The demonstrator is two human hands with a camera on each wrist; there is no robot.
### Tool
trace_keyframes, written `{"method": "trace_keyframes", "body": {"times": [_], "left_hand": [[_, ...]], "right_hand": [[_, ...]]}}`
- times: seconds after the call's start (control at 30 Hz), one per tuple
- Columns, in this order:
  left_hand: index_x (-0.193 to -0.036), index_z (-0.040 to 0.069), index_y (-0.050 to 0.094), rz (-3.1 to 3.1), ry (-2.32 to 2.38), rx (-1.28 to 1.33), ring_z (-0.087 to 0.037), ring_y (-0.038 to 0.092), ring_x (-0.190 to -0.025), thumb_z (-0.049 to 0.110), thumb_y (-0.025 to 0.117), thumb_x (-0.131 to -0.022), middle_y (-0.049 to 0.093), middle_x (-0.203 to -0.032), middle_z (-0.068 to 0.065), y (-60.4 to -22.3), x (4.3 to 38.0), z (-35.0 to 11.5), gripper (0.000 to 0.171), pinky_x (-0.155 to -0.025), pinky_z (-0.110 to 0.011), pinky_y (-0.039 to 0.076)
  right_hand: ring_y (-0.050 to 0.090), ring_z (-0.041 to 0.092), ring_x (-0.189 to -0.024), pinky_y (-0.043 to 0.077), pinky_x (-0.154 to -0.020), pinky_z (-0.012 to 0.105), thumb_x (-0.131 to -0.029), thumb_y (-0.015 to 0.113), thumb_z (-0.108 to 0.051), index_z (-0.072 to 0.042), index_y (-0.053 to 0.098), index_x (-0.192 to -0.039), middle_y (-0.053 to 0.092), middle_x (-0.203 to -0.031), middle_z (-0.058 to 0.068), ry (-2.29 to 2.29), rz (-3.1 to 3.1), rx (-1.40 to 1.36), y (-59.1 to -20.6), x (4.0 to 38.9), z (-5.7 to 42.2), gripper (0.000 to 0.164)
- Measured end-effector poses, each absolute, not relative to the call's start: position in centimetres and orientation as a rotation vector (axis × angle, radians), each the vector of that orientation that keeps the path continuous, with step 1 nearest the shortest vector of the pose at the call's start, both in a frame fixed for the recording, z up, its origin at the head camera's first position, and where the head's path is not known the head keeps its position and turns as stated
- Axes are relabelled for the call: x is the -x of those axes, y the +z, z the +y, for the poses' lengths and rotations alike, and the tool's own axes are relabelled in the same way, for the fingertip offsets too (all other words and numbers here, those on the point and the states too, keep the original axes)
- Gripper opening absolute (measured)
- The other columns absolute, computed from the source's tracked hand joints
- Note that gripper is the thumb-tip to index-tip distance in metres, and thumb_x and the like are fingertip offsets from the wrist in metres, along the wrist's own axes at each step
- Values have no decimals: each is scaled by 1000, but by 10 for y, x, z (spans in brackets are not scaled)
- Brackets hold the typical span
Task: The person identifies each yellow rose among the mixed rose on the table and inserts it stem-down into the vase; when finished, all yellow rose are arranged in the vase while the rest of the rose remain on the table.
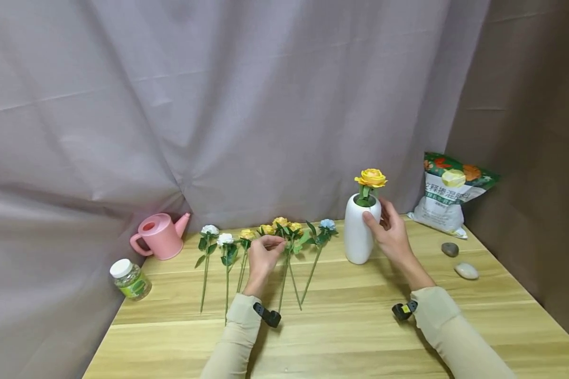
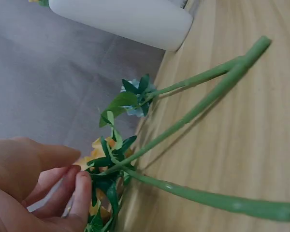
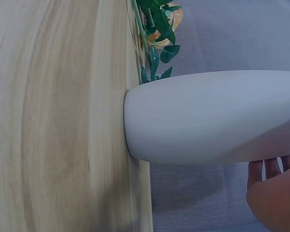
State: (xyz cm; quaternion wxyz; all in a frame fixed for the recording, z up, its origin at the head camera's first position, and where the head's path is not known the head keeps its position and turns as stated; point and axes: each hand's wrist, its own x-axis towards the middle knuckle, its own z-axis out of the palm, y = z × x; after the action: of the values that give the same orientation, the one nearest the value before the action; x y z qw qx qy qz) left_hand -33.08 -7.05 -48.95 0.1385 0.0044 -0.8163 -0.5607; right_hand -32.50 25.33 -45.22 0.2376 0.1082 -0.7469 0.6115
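A white vase (image 1: 357, 237) stands upright on the wooden table, a yellow rose (image 1: 372, 178) in its mouth. My right hand (image 1: 392, 231) grips the vase near the top, thumb in front and fingers round the far side. Further left, my left hand (image 1: 264, 257) is over the row of flowers, fingers loosely bent. Its fingertips are right at the green leaves (image 2: 102, 166) of the yellow roses (image 1: 281, 223), with no stem between them. Close by lies a blue flower (image 1: 328, 225), its stem (image 1: 311, 276) pointing toward me.
White flowers (image 1: 211, 230) lie at the row's left end. Beyond them stand a pink watering can (image 1: 163, 239) and a white-lidded jar (image 1: 134, 281). A fertilizer bag (image 1: 443, 202) leans at the back right, with two stones (image 1: 467, 271) in front. A grey curtain (image 1: 284, 105) hangs behind.
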Motion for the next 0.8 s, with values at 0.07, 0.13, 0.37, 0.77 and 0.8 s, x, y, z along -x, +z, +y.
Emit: {"method": "trace_keyframes", "body": {"times": [0.07,0.13,0.37,0.77,0.8], "left_hand": [[-91,14,80,-2411,-1560,4,-12,71,-76,17,80,-86,77,-86,1,-493,331,-74,5,-70,-28,58],[-89,14,79,-2462,-1506,37,-10,70,-72,17,81,-85,77,-84,0,-496,331,-75,5,-69,-27,58],[-89,13,78,-2588,-1403,80,-9,66,-63,24,81,-86,75,-78,-2,-505,328,-78,12,-59,-26,56],[-91,12,79,-2623,-1483,16,-13,69,-63,27,81,-86,76,-77,-1,-506,326,-76,16,-57,-27,54],[-91,11,79,-2614,-1506,6,-14,70,-64,27,81,-86,76,-77,-1,-506,326,-76,16,-58,-27,55]], "right_hand": [[50,1,-128,42,-101,11,-99,64,-20,-12,40,-152,50,-149,16,1679,-2048,-296,-452,326,252,59],[50,2,-127,42,-100,11,-99,64,-21,-11,39,-153,50,-149,17,1674,-2050,-288,-453,326,251,61],[49,1,-127,42,-99,10,-99,64,-23,-12,37,-154,49,-150,17,1662,-2076,-269,-454,328,252,62],[47,13,-137,40,-103,9,-99,65,-26,-16,37,-154,47,-153,12,1666,-2092,-262,-453,327,251,63],[46,12,-137,40,-103,9,-99,65,-27,-16,37,-154,47,-154,11,1670,-2096,-255,-454,327,251,63]]}}
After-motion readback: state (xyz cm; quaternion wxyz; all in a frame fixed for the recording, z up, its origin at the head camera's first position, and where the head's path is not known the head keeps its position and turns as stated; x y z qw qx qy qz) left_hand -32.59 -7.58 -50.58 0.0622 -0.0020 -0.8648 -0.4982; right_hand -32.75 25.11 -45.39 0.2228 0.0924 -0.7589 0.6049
